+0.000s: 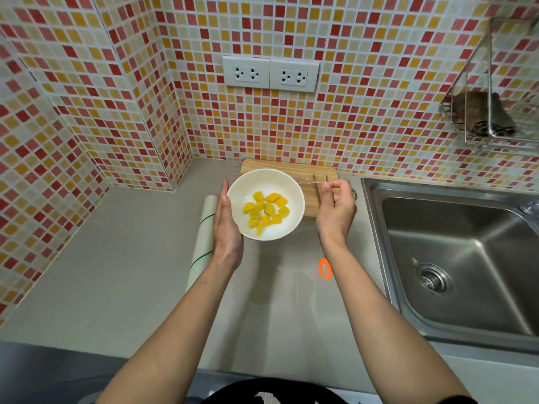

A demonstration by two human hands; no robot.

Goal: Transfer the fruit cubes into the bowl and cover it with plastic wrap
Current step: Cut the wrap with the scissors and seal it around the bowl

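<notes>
From your head camera, you stood at a grey kitchen counter [131, 287] in a corner. The walls [116, 83] were covered in little red, orange and cream tiles, and two white power sockets [270, 73] sat on the back wall. A shiny steel sink [455, 258] was on your right, and a wire rack [493, 112] with a dark cloth in it hung on the wall above it.

The white bowl [265, 182] sat in the middle, with its far side on a wooden cutting board [294, 167]. The yellow fruit cubes [266, 212] lay inside the bowl.

Your left hand [227, 221] was open and flat, pressed against the left side of the bowl. Your right hand [337, 204] was just right of the bowl, and its fingers pinched the clear plastic wrap [310, 182]. How far the wrap reached over the bowl was hard to see.

The roll of plastic wrap [202, 240] lay on the counter just beside your left hand. A small orange ring [325, 268] lay on the counter near your right arm.
</notes>
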